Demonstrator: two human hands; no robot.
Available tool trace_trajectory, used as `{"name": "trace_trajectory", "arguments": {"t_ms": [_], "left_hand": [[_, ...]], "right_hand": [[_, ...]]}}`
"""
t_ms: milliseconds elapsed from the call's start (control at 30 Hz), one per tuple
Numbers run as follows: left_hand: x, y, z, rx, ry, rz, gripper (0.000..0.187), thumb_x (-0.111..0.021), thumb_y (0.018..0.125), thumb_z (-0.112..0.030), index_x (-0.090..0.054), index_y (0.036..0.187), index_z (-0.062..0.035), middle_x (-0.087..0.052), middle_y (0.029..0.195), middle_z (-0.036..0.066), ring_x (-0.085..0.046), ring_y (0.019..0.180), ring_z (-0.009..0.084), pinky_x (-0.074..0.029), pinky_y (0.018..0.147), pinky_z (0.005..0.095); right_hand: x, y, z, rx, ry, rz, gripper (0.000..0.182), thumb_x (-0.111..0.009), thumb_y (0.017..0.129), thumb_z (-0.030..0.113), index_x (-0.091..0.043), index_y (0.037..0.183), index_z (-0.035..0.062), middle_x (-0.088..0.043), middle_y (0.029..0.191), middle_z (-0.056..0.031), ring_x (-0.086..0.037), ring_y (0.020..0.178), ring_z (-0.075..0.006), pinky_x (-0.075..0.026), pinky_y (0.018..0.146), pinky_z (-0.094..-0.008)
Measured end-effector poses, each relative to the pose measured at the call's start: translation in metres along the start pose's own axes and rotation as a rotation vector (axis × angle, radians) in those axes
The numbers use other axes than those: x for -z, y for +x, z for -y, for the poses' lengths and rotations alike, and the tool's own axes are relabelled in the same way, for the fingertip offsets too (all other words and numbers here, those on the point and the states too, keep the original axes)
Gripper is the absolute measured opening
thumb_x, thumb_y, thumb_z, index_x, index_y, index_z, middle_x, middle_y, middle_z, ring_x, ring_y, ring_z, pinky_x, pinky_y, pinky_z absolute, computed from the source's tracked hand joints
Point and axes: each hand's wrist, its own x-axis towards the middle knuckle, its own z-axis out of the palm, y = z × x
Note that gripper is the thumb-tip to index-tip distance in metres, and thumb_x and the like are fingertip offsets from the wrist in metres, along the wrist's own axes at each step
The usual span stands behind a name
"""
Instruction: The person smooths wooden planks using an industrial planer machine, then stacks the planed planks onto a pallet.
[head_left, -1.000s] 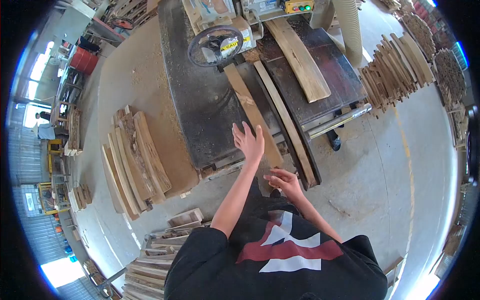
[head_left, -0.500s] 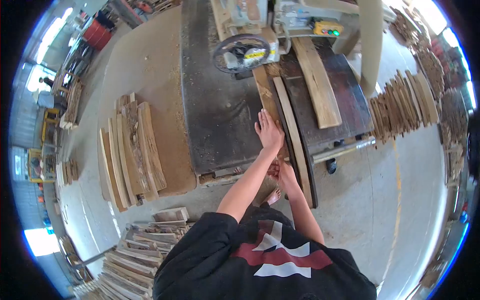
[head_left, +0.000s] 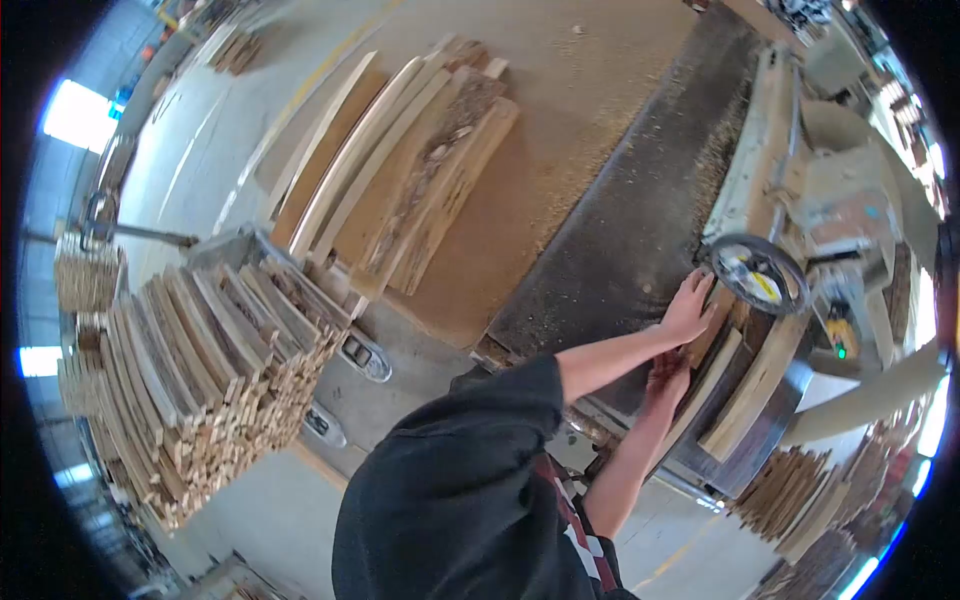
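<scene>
My left hand (head_left: 688, 312) lies flat with fingers stretched out along a narrow brown wooden board (head_left: 709, 330), near the black handwheel (head_left: 760, 274) of the machine. My right hand (head_left: 667, 382) is just behind it, its fingers curled at the near end of that board. The board rests on the dark machine table (head_left: 610, 270), its far end running under the machine. A pale wooden strip (head_left: 708, 388) lies beside the board on the right. Beyond that strip is a wider plank (head_left: 758, 385).
Several loose planks (head_left: 400, 170) lie on the brown sheet at the left. A large stack of boards (head_left: 215, 370) stands at the lower left, beside a pair of shoes (head_left: 365, 357). More stacked wood (head_left: 790, 495) is at the lower right. Sawdust covers parts of the table.
The view has swung left, so the machine and hands appear farther right and the plank stack shows more fully. Both hands remain at the board, which sits farther forward under the machine.
</scene>
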Motion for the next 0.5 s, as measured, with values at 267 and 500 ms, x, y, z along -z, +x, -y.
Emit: {"name": "trace_trajectory", "arguments": {"t_ms": [267,500], "left_hand": [[0.364,0.026,0.082,-0.187,0.432,-0.369,0.033,-0.076,0.08,-0.012,-0.068,0.111,-0.0054,-0.059,0.126,0.021,-0.056,0.118,0.0407,-0.046,0.1,0.0493],[0.508,-0.035,0.116,0.267,1.168,-0.176,0.087,-0.074,0.083,-0.048,-0.038,0.152,-0.0098,-0.026,0.155,0.035,-0.015,0.147,0.0531,-0.019,0.116,0.0639]], "right_hand": [[-0.014,0.111,0.038,-0.042,-0.082,0.164,0.052,-0.043,0.104,0.054,-0.068,0.093,0.0104,-0.073,0.088,-0.0016,-0.073,0.089,-0.0213,-0.051,0.05,-0.0234],[-0.037,0.126,0.053,-0.029,-0.151,0.265,0.047,-0.047,0.106,0.046,-0.064,0.111,0.0027,-0.07,0.097,-0.0075,-0.068,0.084,-0.0157,-0.052,0.059,-0.0255]]}}
